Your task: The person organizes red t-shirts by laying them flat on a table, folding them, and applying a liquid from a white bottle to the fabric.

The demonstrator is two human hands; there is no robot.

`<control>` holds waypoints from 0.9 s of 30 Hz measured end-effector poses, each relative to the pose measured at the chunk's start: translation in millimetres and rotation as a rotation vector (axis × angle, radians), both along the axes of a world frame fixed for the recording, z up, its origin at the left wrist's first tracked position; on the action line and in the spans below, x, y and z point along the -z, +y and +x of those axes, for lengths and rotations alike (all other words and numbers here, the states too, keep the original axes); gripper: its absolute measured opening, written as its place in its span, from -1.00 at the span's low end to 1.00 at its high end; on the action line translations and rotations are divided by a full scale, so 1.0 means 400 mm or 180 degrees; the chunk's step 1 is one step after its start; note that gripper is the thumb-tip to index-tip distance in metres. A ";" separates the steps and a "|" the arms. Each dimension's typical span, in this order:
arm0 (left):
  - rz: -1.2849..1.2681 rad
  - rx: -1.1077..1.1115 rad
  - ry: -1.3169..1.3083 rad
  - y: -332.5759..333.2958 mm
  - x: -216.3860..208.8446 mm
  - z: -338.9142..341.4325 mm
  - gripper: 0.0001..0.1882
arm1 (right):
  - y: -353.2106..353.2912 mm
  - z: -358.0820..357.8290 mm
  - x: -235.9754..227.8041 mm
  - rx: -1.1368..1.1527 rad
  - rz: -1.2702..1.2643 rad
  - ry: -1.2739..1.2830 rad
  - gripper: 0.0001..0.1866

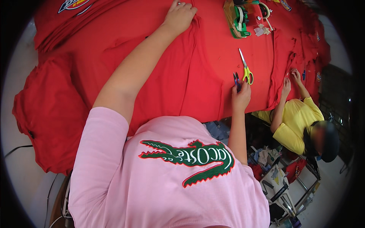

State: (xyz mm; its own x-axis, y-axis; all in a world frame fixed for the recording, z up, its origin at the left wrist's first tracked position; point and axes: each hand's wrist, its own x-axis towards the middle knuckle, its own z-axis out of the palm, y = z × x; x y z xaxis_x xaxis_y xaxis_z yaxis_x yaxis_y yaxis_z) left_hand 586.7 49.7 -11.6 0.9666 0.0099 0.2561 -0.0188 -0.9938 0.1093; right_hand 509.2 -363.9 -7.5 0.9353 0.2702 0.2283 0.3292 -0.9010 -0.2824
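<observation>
My left arm stretches far forward over a red garment [167, 72] spread on the red-covered table. My left hand [180, 17] is closed at the garment's far edge, its fingers curled on the cloth; the fingertips are partly hidden. At the table's near edge, my right hand [241, 97] is closed round small blue thread snips [237, 80], blades pointing away from me. A pair of scissors [247, 71] with yellow-green handles lies just beside the snips, blades pointing away. My right fingers are close to its handle loops; whether they touch cannot be made out.
A green tape dispenser [239, 22] stands at the far right, with pale scraps [262, 30] beside it. More red garments [53, 110] heap at the left. To my right, a co-worker in a yellow top [298, 117] handles red cloth. Below lies a scrap pile [268, 157].
</observation>
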 end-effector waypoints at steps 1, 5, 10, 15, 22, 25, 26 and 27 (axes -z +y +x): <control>-0.0011 -0.0046 -0.0134 0.013 0.000 -0.013 -0.76 | -0.003 0.005 0.002 0.0027 0.0196 0.0160 -0.77; -0.0404 -0.0086 -0.0125 0.028 -0.060 -0.077 -0.92 | -0.045 0.040 0.044 0.0268 0.1582 0.1603 -0.78; -0.0937 -0.0467 -0.0279 -0.011 -0.119 -0.165 -0.96 | -0.018 0.029 0.064 -0.0015 0.2453 0.2198 -0.69; -0.4100 -0.1055 0.0099 -0.048 -0.138 -0.205 -0.90 | 0.069 -0.010 0.026 -0.1042 0.1184 0.1212 -0.64; -0.5402 -0.1464 -0.0552 -0.014 -0.059 -0.387 -0.83 | 0.078 -0.065 -0.079 -0.1639 0.0767 0.0764 -0.81; -0.5720 -0.2001 -0.0531 0.005 -0.014 -0.519 -0.66 | 0.071 -0.125 -0.069 -0.2177 0.0695 0.0961 -0.82; -0.5872 -0.2202 -0.0535 0.006 0.023 -0.558 -0.62 | 0.065 -0.146 -0.049 -0.2275 0.0642 0.1236 -0.82; -0.6155 -0.2082 -0.0715 0.007 0.039 -0.580 -0.64 | 0.063 -0.162 -0.034 -0.2380 0.0587 0.1502 -0.83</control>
